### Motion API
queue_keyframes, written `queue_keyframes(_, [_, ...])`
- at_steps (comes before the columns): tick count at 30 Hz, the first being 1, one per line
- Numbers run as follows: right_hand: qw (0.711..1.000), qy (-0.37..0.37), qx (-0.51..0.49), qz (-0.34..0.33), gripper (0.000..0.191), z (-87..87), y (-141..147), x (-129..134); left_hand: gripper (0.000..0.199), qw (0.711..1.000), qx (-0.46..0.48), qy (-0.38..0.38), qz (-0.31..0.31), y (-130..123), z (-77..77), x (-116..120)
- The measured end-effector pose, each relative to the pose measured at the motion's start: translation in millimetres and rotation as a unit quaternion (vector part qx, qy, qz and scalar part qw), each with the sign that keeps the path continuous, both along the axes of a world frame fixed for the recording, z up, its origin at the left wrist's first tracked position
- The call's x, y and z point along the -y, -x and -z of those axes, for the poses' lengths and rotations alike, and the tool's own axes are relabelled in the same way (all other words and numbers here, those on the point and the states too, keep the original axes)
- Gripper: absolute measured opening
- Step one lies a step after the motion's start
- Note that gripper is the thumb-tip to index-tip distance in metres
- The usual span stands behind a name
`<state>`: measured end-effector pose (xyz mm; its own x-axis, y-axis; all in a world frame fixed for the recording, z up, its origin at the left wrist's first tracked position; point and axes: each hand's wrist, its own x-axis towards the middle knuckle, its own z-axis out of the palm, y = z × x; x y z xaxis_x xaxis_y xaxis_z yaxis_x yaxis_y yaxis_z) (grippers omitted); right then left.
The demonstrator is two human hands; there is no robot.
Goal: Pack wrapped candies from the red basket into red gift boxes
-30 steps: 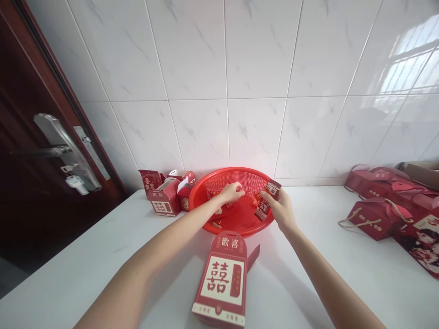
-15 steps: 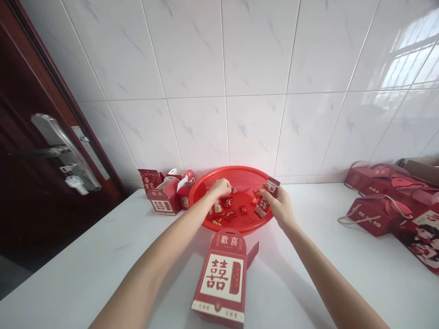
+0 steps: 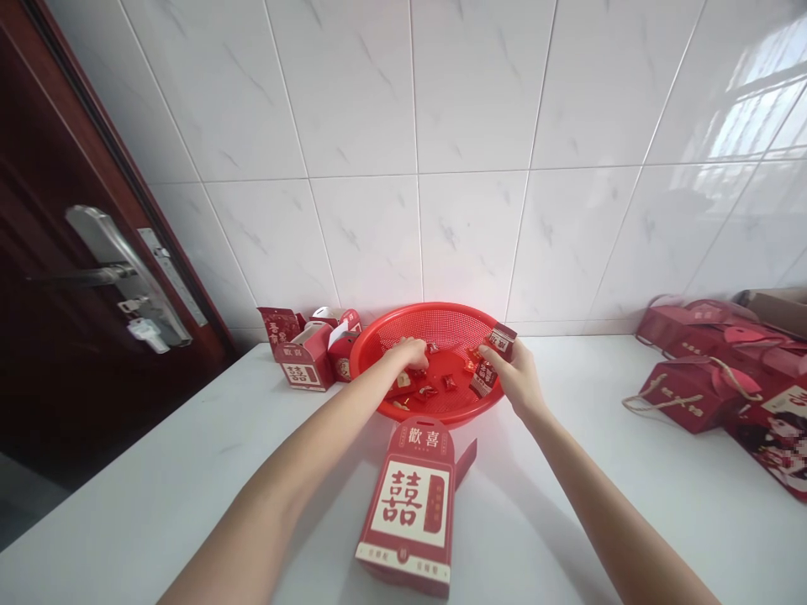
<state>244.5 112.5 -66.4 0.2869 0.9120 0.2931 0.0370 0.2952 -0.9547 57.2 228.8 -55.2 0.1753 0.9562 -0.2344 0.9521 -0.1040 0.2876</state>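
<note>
My right hand (image 3: 518, 370) is closed on dark red snack packets (image 3: 503, 338) at the right rim of a red plastic basket (image 3: 435, 316); one packet points up, another hangs down inside. Over the left part of the basket, my left hand (image 3: 409, 353) reaches down with its fingers bent together among the sweets, the fingertips partly hidden. Small red-wrapped candies (image 3: 449, 382) lie loose on the basket's floor. In front of the basket stands a tall red and white gift box (image 3: 407, 508), with a side flap sticking out to the right.
Small red gift boxes (image 3: 306, 361) and a red pouch (image 3: 277, 326) stand left of the basket. More red boxes (image 3: 699, 395) with rope handles are piled at the right of the white table (image 3: 208, 470). A tiled wall rises behind; a brown door (image 3: 56, 353) is at left.
My left hand has moved slightly right and down toward the candies, its fingers now pointing lower. The right hand stays at the rim with the packets. The view has shifted slightly.
</note>
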Motion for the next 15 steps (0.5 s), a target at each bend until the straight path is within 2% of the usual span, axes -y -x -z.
queue_keyframes(9, [1.0,-0.01,0.006,-0.003,0.032,-1.2,0.7,1.2,0.029,0.995,0.024,-0.019,-0.093,9.1,-2.5,-4.0])
queue_keyframes(15, [1.0,-0.006,0.002,-0.003,0.032,-1.9,1.1,2.3,0.027,0.992,0.048,-0.038,-0.109,6.8,-6.4,-1.2])
